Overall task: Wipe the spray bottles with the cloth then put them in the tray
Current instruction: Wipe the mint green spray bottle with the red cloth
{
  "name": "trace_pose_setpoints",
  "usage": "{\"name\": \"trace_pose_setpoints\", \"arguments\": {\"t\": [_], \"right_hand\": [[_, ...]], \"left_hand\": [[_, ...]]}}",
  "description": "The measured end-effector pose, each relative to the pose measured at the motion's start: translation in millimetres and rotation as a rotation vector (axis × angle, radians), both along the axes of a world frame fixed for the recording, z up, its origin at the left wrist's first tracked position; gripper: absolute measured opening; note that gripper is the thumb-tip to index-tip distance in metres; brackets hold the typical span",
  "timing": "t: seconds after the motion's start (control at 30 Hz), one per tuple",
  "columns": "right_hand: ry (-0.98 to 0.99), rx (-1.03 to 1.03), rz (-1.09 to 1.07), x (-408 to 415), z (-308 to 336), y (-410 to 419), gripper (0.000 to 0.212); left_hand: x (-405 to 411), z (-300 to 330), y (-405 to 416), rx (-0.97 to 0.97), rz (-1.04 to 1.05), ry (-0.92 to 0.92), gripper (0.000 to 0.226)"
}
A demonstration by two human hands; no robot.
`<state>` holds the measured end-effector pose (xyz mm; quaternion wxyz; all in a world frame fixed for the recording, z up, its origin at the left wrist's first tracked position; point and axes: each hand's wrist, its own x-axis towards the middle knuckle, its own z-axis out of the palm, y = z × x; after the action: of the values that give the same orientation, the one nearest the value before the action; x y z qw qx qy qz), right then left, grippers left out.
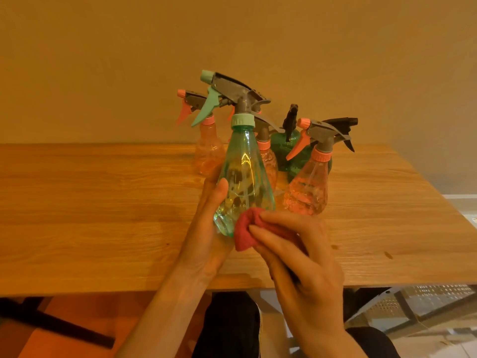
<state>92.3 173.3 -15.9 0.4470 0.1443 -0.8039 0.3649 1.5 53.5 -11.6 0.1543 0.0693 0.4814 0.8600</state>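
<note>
We see a see-through green spray bottle [240, 177] with a mint trigger, held up off the surface and tilted a bit. A bunched red cloth [245, 229] touches its low side. Three pink spray bottles stand on the surface: one at the back left [207, 151], one in the middle [268, 161], one on the right [308, 187]. Two dark green bottles [286, 151] stand behind them.

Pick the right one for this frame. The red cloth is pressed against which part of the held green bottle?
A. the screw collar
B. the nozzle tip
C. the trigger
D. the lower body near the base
D: the right hand holds the red cloth against the lower body of the green bottle, which the left hand grips; trigger and collar sit bare above.
</note>
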Motion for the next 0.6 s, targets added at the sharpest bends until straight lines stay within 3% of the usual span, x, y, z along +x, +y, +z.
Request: {"name": "trace_pose_setpoints", "arguments": {"t": [0.13,0.33,0.6], "right_hand": [[0.02,-0.031,0.014,-3,2,-1,0.026],[0.034,-0.089,0.065,-9,19,-4,0.028],[-0.092,-0.352,0.116,-25,38,1,0.021]], "left_hand": [[4,7,3,0.061,-0.03,-0.008,0.111],[12,9,0,0.032,-0.02,0.129,0.139],[15,8,-3,-0.039,-0.004,0.282,0.106]]}}
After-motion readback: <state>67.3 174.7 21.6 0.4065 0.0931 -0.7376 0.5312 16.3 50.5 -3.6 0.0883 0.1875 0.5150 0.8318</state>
